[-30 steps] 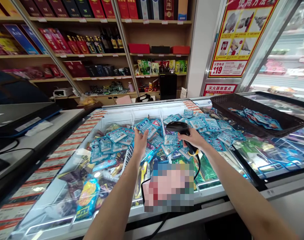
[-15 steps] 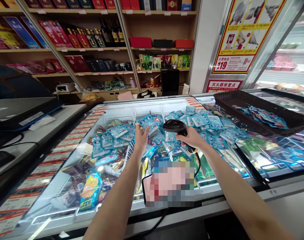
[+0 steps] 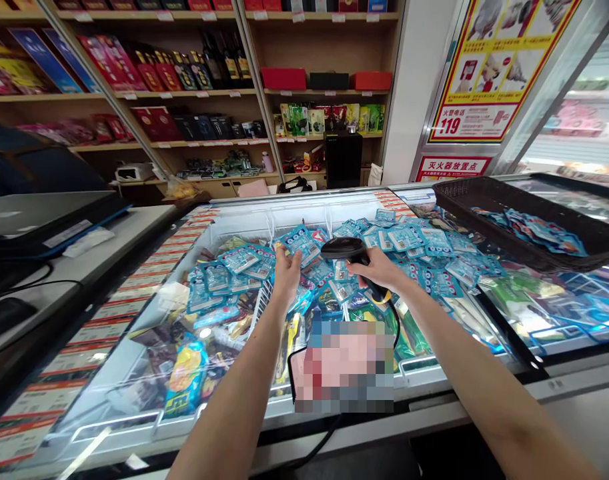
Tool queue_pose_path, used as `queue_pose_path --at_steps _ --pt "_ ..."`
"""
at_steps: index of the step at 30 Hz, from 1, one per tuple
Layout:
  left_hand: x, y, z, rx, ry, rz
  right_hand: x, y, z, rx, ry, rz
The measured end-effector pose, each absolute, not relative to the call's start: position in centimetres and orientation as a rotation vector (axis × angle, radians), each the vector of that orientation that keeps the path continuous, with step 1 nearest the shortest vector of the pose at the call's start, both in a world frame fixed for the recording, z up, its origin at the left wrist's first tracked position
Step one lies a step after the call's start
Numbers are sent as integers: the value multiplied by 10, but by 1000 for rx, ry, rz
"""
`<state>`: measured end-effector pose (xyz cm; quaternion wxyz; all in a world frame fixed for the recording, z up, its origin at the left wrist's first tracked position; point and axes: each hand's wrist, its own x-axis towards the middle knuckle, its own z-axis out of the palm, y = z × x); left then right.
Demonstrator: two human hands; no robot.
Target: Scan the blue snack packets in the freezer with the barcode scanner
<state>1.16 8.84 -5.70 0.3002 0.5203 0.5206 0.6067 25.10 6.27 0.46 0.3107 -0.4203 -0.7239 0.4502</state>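
Observation:
My right hand (image 3: 383,271) is wrapped round the handle of a black barcode scanner (image 3: 345,249), whose head points left above the pile. Pinched between the thumb and fingers of my left hand (image 3: 287,272) is a small blue packet (image 3: 304,247), just left of the scanner head. Many similar blue packets (image 3: 437,241) lie spread over the glass top of a chest freezer (image 3: 244,223). In front of my hands lies a phone (image 3: 298,377), its screen blurred out.
A dark basket (image 3: 524,200) holding more blue packets stands at the right. To the left is a counter (image 3: 129,240) with a computer device (image 3: 49,217). Shelves (image 3: 204,97) of boxes and bottles line the back. The scanner's cable (image 3: 398,327) hangs by the phone.
The scanner has shifted slightly left, closer to the packet in my left hand. My left hand keeps its pinch on the packet. The camera view has moved a little.

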Motion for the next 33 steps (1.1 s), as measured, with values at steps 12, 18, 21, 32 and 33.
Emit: queue_pose_path --at_steps 12,18,21,32,33 --pt "12 87 -54 1355 1365 1621 233 61 -1 -1160 -1917 1061" --pt "12 86 -53 1366 1353 1607 237 62 -5 -1161 -1920 1055" --pt "12 85 -52 1375 1345 1606 238 62 -5 -1154 -1913 1058" --pt "14 84 -50 1405 1403 1613 240 62 -3 -1152 -1906 1080" --pt "15 84 -50 1406 1417 1623 241 62 -3 -1149 -1892 1093"
